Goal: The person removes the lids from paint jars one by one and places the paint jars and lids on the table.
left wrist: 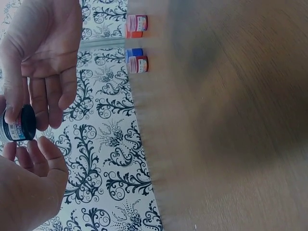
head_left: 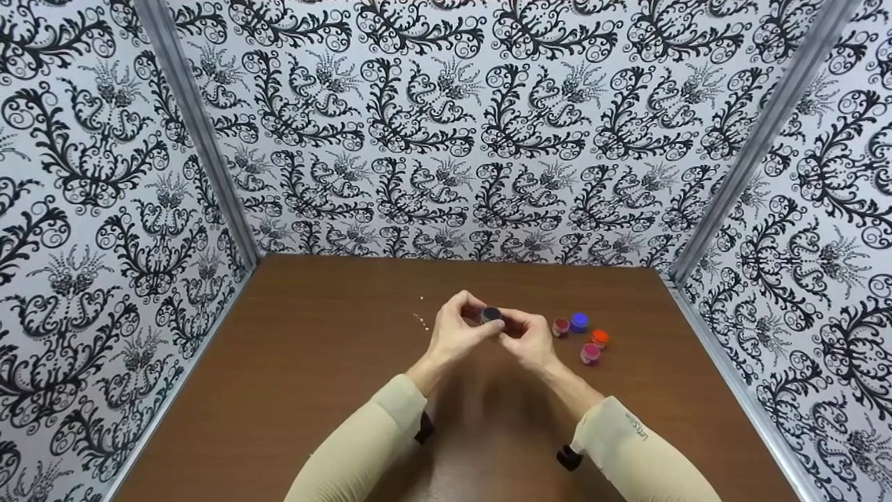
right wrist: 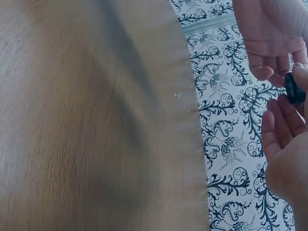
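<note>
- Left hand (head_left: pixel 454 335) pinches the black jar (head_left: pixel 491 316), thumb on its near side, fingers curled behind.
- Right hand (head_left: pixel 533 343) grips the same jar from the other side, thumb against the label (left wrist: pixel 17 130) in the left wrist view (exact finger contacts partly hidden).
- Jar is up off the counter (head_left: pixel 313 362), between the hands; two-sided hold probably steadies it for turning or working the cap, my guess.
- Looks: small, round, stubby; black body and base, printed label round the side, paler ridged rim at the end away from the base (likely a clear cap, cut off by the frame edge).
- Dark red jar (head_left: pixel 561 328), blue jar (head_left: pixel 579 322), orange jar (head_left: pixel 599 339) and pink jar (head_left: pixel 590 353) stand in a loose cluster just beside the right hand, perhaps parked there for easy reach.
- White specks (head_left: pixel 421 321) on the counter, left of the hands (too small to identify).
- Patterned wall (head_left: pixel 446 139) behind.
</note>
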`<action>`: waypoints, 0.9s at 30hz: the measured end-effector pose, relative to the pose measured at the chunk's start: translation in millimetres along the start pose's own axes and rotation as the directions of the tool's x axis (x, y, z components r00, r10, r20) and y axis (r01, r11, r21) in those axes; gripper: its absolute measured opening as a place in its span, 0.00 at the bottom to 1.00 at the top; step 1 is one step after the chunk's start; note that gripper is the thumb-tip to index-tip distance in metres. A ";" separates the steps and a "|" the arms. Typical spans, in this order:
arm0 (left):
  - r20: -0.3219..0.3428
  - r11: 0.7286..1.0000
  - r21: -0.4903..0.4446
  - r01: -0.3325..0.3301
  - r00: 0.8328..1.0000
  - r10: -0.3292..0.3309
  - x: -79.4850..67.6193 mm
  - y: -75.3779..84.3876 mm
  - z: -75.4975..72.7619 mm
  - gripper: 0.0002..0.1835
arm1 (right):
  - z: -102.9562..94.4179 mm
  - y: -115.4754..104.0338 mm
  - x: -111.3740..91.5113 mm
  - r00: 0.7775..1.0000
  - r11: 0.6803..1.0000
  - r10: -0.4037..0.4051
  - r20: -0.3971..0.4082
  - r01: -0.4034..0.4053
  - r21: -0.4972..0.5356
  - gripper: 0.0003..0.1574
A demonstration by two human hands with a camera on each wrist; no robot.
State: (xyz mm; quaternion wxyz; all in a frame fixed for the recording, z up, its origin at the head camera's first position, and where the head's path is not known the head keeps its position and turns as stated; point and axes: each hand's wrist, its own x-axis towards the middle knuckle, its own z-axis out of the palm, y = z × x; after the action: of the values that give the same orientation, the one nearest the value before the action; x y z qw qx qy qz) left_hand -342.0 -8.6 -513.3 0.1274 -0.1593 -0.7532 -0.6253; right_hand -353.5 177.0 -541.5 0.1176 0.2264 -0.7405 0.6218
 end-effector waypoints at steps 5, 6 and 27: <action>-0.008 1.000 0.003 0.002 1.000 -0.002 -0.1 1.1 0.3 0.18 | 1.2 -1.0 0.2 1.000 1.000 0.015 -0.011 -0.015 0.004 0.21; -0.009 1.000 0.004 0.004 1.000 -0.004 -0.3 1.5 0.4 0.18 | 1.4 -0.9 0.1 1.000 1.000 0.015 -0.015 -0.015 0.004 0.21; -0.013 0.998 0.027 0.058 0.998 -0.058 -1.7 -1.5 -1.0 0.27 | 2.5 0.9 -0.8 0.999 0.999 -0.036 -0.029 0.036 0.029 0.21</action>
State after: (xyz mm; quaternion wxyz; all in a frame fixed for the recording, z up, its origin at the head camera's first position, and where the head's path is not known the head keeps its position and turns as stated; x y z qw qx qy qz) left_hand -341.0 -10.0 -515.1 0.1160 -0.1319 -0.7651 -0.6195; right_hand -353.0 174.8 -543.1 0.1361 0.2325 -0.7253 0.6335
